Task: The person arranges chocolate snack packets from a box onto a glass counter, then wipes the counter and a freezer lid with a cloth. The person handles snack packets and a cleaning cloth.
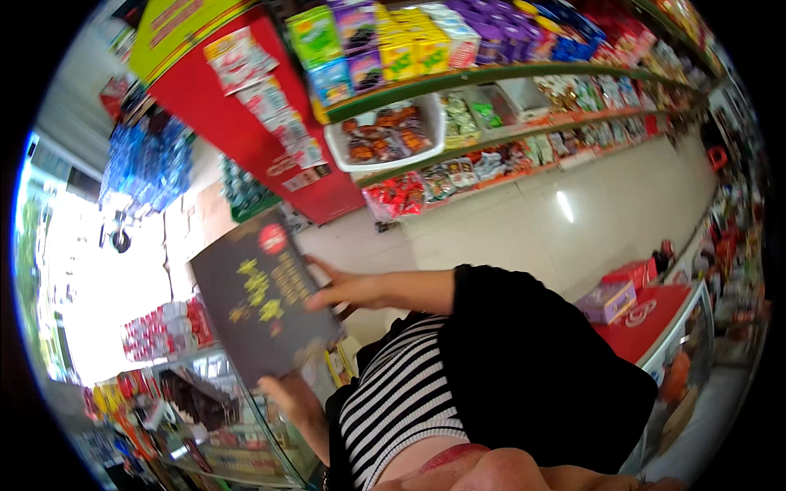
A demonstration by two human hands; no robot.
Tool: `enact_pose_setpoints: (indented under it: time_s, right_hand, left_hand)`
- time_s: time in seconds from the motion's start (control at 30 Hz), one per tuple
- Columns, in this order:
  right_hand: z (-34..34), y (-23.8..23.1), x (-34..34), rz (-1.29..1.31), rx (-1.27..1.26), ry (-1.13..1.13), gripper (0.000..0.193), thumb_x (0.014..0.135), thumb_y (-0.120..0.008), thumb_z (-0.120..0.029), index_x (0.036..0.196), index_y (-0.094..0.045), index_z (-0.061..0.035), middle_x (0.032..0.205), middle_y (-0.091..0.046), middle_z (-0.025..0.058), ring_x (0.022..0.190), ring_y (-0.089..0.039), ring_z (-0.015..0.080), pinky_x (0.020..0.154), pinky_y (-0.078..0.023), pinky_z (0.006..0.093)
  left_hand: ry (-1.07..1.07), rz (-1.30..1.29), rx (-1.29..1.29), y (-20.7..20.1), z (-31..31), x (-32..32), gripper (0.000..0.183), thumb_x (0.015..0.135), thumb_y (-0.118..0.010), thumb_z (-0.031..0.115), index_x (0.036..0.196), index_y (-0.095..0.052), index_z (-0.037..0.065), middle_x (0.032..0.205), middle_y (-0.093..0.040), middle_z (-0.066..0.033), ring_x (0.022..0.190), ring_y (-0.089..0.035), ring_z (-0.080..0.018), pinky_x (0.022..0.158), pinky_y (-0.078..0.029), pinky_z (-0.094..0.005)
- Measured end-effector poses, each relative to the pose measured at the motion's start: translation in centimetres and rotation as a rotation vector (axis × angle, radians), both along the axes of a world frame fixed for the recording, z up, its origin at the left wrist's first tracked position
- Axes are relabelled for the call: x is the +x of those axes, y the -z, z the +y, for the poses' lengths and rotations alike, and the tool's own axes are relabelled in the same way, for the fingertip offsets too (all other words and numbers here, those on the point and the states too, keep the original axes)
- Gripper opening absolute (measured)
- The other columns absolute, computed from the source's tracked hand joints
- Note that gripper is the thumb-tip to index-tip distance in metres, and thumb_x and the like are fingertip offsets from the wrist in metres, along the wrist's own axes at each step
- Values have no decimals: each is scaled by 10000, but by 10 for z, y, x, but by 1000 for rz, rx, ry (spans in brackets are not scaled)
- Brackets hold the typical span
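Note:
A flat dark grey box [254, 315] with yellow-gold printing and a round red mark is held up, tilted, in front of my striped top. My right hand [348, 292] grips its right edge, the thumb lying on the front face and the other fingers partly behind. Lower down, my left hand [288, 399] holds the bottom edge, with most of its fingers hidden or blurred. The back of the box is out of sight.
Behind the box stands a glass display counter [270, 434]. Shelves of packaged snacks [491, 74] run along the far side, with a white tub [438, 139] of packets. A red-topped counter [655, 319] to the right bears a purple box [607, 301].

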State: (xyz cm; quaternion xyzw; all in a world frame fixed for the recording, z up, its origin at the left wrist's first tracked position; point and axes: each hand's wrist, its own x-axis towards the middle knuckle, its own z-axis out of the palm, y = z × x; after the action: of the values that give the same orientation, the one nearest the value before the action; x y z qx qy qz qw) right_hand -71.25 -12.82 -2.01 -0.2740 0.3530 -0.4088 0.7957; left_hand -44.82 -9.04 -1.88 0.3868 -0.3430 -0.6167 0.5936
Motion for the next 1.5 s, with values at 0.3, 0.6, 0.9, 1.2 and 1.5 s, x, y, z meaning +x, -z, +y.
enact_pose_setpoints:
  time_s: [0.3, 0.6, 0.9, 1.2, 1.5]
  right_hand:
    - [144, 129, -205, -89, 355, 950, 809, 775, -828, -298, 1423, -346, -275, 1284, -571, 120, 1071, -643, 317, 820, -568, 567]
    - [171, 66, -302, -310, 374, 1521, 810, 746, -830, -501, 1439, -485, -262, 1490, -449, 109, 1349, -446, 327, 1051, -412, 619]
    - [48, 57, -451, -293, 426, 1379, 843, 791, -711, -636, 1471, -480, -194, 1534, -477, 84, 1401, -427, 359, 1111, -226, 685]
    - [-71, 61, -535, -206, 529, 1404, 907, 912, -703, -497, 1599, -184, -213, 1606, -278, 97, 1437, -346, 313, 1105, -251, 703]
    - [-121, 98, -566, -94, 482, 1311, 626, 948, -664, -467, 1373, -311, -172, 1291, -348, 72, 1145, -392, 256, 911, -297, 578]
  left_hand:
    - [344, -563, 251, 51, -52, -58, 804, 959, -712, 149, 1592, -217, 124, 1528, -333, -241, 1256, -469, -263, 1059, -412, -371]
    - [557, -988, 279, 147, -82, -28, 670, 915, -747, 181, 1480, -413, 46, 1433, -450, -226, 1100, -578, -257, 936, -505, -364]
    - [900, -1677, 255, 243, -31, -44, 508, 871, -769, 160, 1294, -554, -23, 1170, -631, -193, 1045, -614, -224, 904, -524, -358]
    - [569, -1389, 570, 246, 43, -123, 414, 898, -716, 155, 1249, -570, -9, 1146, -635, -179, 1025, -610, -235, 905, -518, -368]
    - [348, -1257, 698, 234, 102, -165, 324, 926, -664, 150, 1204, -586, 5, 1122, -638, -166, 1005, -606, -247, 907, -513, -378]
